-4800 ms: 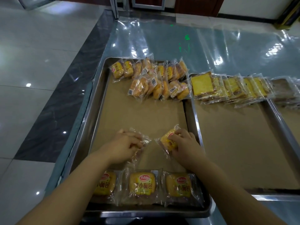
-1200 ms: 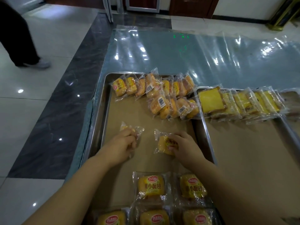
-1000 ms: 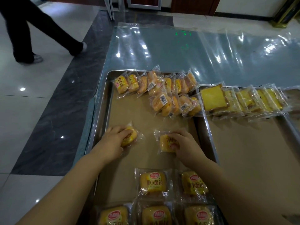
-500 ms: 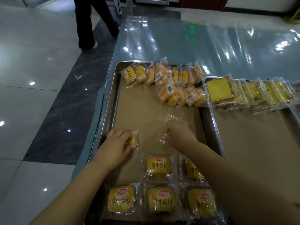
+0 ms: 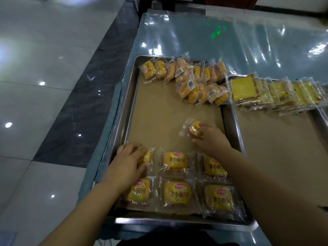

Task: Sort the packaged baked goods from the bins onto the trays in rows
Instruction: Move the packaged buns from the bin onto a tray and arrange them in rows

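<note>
A steel tray (image 5: 130, 103) lined with brown paper lies in front of me. My left hand (image 5: 127, 161) grips a wrapped yellow bun (image 5: 146, 156) and sets it at the left end of the second row, beside two flat buns (image 5: 175, 160). A full row of three buns (image 5: 176, 192) lies nearest me. My right hand (image 5: 208, 137) pinches another wrapped bun (image 5: 192, 129) just above the paper, right of the tray's middle. A heap of unsorted buns (image 5: 188, 79) fills the tray's far end.
A second lined tray (image 5: 266, 139) sits to the right with a row of wrapped square cake slices (image 5: 273, 93) along its far edge. Clear plastic sheeting (image 5: 230, 38) covers the table beyond. Tiled floor (image 5: 44, 86) drops away on the left.
My left hand has drawn its bun toward me into the second row's left slot. My right hand still holds its bun, turned a little, near the tray's right side.
</note>
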`<state>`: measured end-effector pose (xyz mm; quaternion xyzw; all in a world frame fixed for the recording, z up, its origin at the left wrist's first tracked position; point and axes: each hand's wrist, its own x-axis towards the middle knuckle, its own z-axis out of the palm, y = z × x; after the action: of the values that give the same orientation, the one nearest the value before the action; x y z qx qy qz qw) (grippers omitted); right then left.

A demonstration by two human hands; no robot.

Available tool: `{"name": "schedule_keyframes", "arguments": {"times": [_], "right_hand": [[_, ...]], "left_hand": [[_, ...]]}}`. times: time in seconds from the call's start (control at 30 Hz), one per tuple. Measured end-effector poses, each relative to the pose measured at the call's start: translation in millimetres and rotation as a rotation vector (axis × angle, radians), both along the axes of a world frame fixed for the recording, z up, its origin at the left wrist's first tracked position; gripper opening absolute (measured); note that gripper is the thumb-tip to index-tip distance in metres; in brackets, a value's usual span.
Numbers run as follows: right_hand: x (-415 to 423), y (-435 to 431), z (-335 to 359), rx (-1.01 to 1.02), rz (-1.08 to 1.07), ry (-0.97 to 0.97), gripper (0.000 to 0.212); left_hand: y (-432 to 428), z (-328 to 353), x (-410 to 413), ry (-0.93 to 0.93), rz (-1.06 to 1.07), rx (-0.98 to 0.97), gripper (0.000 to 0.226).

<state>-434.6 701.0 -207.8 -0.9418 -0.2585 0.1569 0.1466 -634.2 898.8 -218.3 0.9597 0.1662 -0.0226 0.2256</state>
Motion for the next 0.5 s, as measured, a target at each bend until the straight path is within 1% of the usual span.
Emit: {"name": "schedule_keyframes", "arguments": {"times": [0.07,0.1,0.2,0.27,0.37,0.5], "right_hand": [[0,-4,1,0.005,0.012,-0.018,0.022],[-1,-6,2,0.012,0.023,-0.033,0.026],[-2,-13,4,0.033,0.040,-0.042,0.051],[-2,-20,4,0.010,0.043,-0.023,0.061],[-3,-33,3,-0.030,0.043,-0.035,0.059],[-7,-44,2,-0.049,0.045,-0.018,0.061]], "left_hand": [[-5,0,-4,-0.004,0.015,0.021,0.053],[-8,0,-5,-0.009,0.016,0.040,0.053],[-13,0,-5,-0.022,0.023,0.055,0.051],[-16,1,-5,-0.017,0.051,0.020,0.052],[-19,1,-5,0.006,0.087,-0.021,0.055],[-20,3,-5,0.047,0.102,0.002,0.057]]}}
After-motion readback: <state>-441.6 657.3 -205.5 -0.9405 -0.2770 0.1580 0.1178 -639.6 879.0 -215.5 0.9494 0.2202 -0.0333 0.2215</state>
